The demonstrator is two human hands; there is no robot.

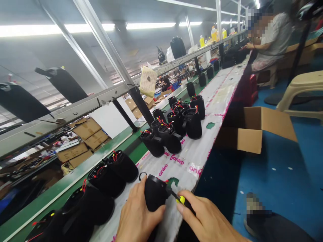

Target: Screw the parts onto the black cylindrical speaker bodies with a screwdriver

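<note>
At nine o'clock in your view, two dark cylinders [62,84] lean along the metal rail [47,124] above the line. Down at eight o'clock, a row of black cloth-covered units [124,168] stands on the bench, red wires and small connectors poking from their open tops. Your left hand [136,211], between six and seven o'clock, is wrapped round the body of one black unit [154,193], thumb on the near side. That unit lies tilted at six o'clock, over the white sheeting [202,144] printed with pink letters, a small loop showing beside its upper left edge. Near the centre, a cluster of similar units [174,122] stands with wires showing. Your right hand [205,215], at five o'clock, grips a black-and-yellow tool [187,203] between thumb and fingers; its dark shaft points at the held unit's right-hand end, though you cannot tell exactly where the tip sits. An open cardboard box [249,139] is at three o'clock. At two o'clock a co-worker [275,37] sits by the bench, near a beige stool [306,84].
</note>
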